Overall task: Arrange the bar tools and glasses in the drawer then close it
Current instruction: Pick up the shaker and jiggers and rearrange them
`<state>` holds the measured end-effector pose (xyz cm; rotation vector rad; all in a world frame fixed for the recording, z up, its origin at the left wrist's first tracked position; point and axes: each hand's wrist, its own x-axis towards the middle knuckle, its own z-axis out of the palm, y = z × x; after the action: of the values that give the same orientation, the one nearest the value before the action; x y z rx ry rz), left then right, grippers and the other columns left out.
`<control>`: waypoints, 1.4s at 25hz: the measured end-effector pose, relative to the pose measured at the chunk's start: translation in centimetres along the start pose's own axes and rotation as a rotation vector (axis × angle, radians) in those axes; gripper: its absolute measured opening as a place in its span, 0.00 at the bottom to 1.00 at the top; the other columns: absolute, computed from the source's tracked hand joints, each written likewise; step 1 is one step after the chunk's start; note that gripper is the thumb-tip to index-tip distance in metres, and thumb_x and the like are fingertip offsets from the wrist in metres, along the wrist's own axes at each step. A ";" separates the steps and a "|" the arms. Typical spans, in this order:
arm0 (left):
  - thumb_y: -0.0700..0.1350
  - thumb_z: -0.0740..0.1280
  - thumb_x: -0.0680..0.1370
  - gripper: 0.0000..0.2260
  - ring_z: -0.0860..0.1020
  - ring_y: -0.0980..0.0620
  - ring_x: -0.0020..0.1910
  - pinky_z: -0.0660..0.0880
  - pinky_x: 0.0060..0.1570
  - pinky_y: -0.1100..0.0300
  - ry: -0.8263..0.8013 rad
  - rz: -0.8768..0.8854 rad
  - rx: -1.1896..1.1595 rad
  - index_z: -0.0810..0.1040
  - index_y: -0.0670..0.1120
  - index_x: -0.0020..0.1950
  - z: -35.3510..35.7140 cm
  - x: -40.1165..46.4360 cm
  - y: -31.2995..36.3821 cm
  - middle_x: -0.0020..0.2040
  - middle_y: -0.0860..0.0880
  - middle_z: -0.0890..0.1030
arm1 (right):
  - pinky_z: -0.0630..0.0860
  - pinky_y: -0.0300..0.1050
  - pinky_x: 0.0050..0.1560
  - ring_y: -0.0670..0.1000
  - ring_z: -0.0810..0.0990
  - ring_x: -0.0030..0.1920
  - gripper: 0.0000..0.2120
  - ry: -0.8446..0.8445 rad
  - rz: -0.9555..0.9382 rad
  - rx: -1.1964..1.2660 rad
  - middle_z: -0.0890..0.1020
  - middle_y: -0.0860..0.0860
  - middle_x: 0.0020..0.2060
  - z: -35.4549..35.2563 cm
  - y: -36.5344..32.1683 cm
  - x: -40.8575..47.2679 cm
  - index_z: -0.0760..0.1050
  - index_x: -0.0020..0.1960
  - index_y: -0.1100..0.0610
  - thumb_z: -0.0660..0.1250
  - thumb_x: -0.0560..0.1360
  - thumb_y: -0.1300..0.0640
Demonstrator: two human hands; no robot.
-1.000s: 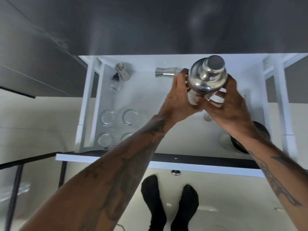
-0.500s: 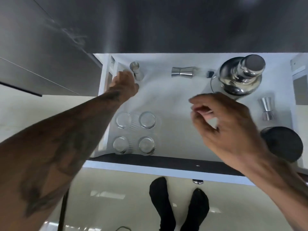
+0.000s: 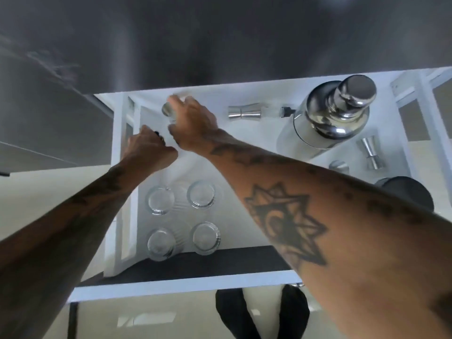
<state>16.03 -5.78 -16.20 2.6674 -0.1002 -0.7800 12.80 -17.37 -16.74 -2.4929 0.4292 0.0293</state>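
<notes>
The white drawer (image 3: 244, 89) stands pulled out below me. At its back left, my right hand (image 3: 193, 121) reaches across, its fingers closed around a small steel cup (image 3: 168, 110). Just in front of it, my left hand (image 3: 149, 149) is curled on a small black-topped pourer (image 3: 159, 136), which it mostly hides. A steel jigger (image 3: 244, 112) lies at the back middle. The large steel shaker (image 3: 335, 113) stands upright at the back right, with a second jigger (image 3: 370, 152) beside it. Several clear glasses (image 3: 201, 193) stand in a square at the front left.
A black round container (image 3: 406, 194) sits at the drawer's right front, partly behind my right forearm. A small steel cap (image 3: 338, 166) lies near it, and a small black piece (image 3: 285, 111) lies left of the shaker. Dark cabinet fronts rise behind. My feet stand below the drawer front (image 3: 186, 287).
Both hands let go of the shaker, which now stands at the back right. My left hand went to the back-left corner, then my right hand crossed over to the small steel cup.
</notes>
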 end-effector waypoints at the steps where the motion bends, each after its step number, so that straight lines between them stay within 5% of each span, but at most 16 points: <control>1: 0.40 0.69 0.65 0.17 0.76 0.49 0.37 0.74 0.27 0.58 0.040 0.025 0.025 0.73 0.39 0.52 0.2 -0.2 -0.4 0.40 0.43 0.78 | 0.73 0.47 0.45 0.58 0.79 0.52 0.17 0.014 -0.026 -0.047 0.77 0.56 0.55 0.7 -0.3 0.2 0.69 0.63 0.54 0.63 0.75 0.60; 5: 0.41 0.75 0.68 0.17 0.73 0.50 0.35 0.65 0.27 0.61 0.143 0.087 -0.019 0.71 0.42 0.52 1.0 -0.7 -1.1 0.38 0.49 0.74 | 0.77 0.52 0.41 0.55 0.76 0.42 0.12 0.013 -0.115 0.067 0.74 0.53 0.44 0.5 0.1 -0.5 0.67 0.56 0.59 0.63 0.74 0.64; 9: 0.39 0.76 0.68 0.19 0.77 0.39 0.51 0.70 0.40 0.56 0.168 0.197 0.052 0.73 0.40 0.55 0.6 -0.9 -0.8 0.49 0.40 0.81 | 0.67 0.46 0.39 0.54 0.70 0.40 0.09 0.175 0.005 0.273 0.70 0.54 0.43 -2.4 3.6 -3.3 0.62 0.48 0.56 0.61 0.71 0.62; 12: 0.43 0.80 0.65 0.33 0.74 0.38 0.58 0.69 0.46 0.53 0.100 0.161 0.132 0.69 0.41 0.65 0.2 -1.3 -0.3 0.58 0.38 0.78 | 0.70 0.47 0.44 0.60 0.76 0.48 0.20 0.069 0.169 -0.106 0.69 0.59 0.56 -3.9 7.1 -5.0 0.66 0.62 0.58 0.64 0.71 0.65; 15: 0.46 0.80 0.64 0.40 0.73 0.36 0.61 0.71 0.53 0.47 0.097 0.235 0.254 0.64 0.42 0.71 -1.1 -2.1 -0.7 0.62 0.37 0.76 | 0.75 0.46 0.49 0.59 0.77 0.57 0.39 -0.123 0.260 -0.459 0.63 0.60 0.66 -3.6 8.6 -4.2 0.57 0.74 0.61 0.72 0.68 0.64; 21: 0.55 0.71 0.70 0.18 0.81 0.48 0.48 0.73 0.47 0.58 0.279 0.352 0.129 0.78 0.53 0.58 -4.0 -5.7 0.8 0.50 0.51 0.82 | 0.70 0.43 0.43 0.56 0.78 0.50 0.18 -0.097 0.145 -0.494 0.67 0.58 0.62 -4.7 7.6 -3.7 0.74 0.61 0.58 0.68 0.72 0.59; 23: 0.52 0.72 0.71 0.11 0.81 0.52 0.41 0.73 0.41 0.66 0.261 0.351 -0.014 0.81 0.53 0.52 -3.3 -8.1 1.9 0.43 0.54 0.82 | 0.71 0.44 0.43 0.57 0.80 0.47 0.15 -0.066 0.201 -0.311 0.73 0.57 0.58 -5.6 6.5 -5.4 0.75 0.59 0.57 0.67 0.74 0.53; 25: 0.50 0.73 0.72 0.11 0.80 0.55 0.37 0.70 0.32 0.73 0.170 0.380 -0.160 0.81 0.52 0.53 -1.5 -10.8 3.2 0.42 0.54 0.82 | 0.80 0.46 0.38 0.54 0.84 0.38 0.15 -0.086 0.398 0.223 0.83 0.55 0.45 -7.4 5.6 -8.2 0.78 0.53 0.55 0.68 0.73 0.46; 27: 0.50 0.74 0.72 0.17 0.80 0.56 0.38 0.73 0.31 0.73 0.071 0.489 -0.226 0.77 0.50 0.58 0.7 -14.0 4.4 0.44 0.53 0.81 | 0.77 0.42 0.26 0.49 0.81 0.26 0.15 -0.259 0.642 0.828 0.83 0.52 0.31 -9.6 4.7 -12.2 0.79 0.46 0.55 0.72 0.71 0.43; 29: 0.50 0.73 0.72 0.19 0.81 0.53 0.38 0.79 0.36 0.64 0.045 0.587 -0.264 0.75 0.48 0.61 2.7 -16.4 5.0 0.44 0.50 0.82 | 0.75 0.41 0.25 0.48 0.76 0.23 0.14 -0.384 0.771 1.122 0.79 0.51 0.26 -10.6 4.5 -15.8 0.79 0.44 0.56 0.73 0.72 0.45; 32: 0.48 0.74 0.72 0.14 0.83 0.51 0.37 0.80 0.35 0.57 0.047 0.560 -0.287 0.77 0.46 0.55 4.9 -18.0 4.4 0.41 0.49 0.83 | 0.76 0.43 0.28 0.50 0.77 0.26 0.14 -0.420 0.942 1.301 0.80 0.53 0.32 -10.7 5.4 -19.0 0.75 0.51 0.57 0.75 0.71 0.53; 35: 0.44 0.74 0.72 0.11 0.81 0.47 0.39 0.78 0.36 0.56 0.022 0.534 -0.171 0.80 0.45 0.53 6.7 -17.7 4.0 0.44 0.46 0.81 | 0.79 0.48 0.33 0.54 0.81 0.31 0.23 -0.361 1.105 1.256 0.82 0.62 0.49 -10.8 7.9 -20.3 0.66 0.59 0.55 0.70 0.69 0.69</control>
<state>-2.40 -8.73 -11.06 2.3209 -0.6753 -0.5528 -9.74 -23.55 -9.95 -0.8091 1.1466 0.4703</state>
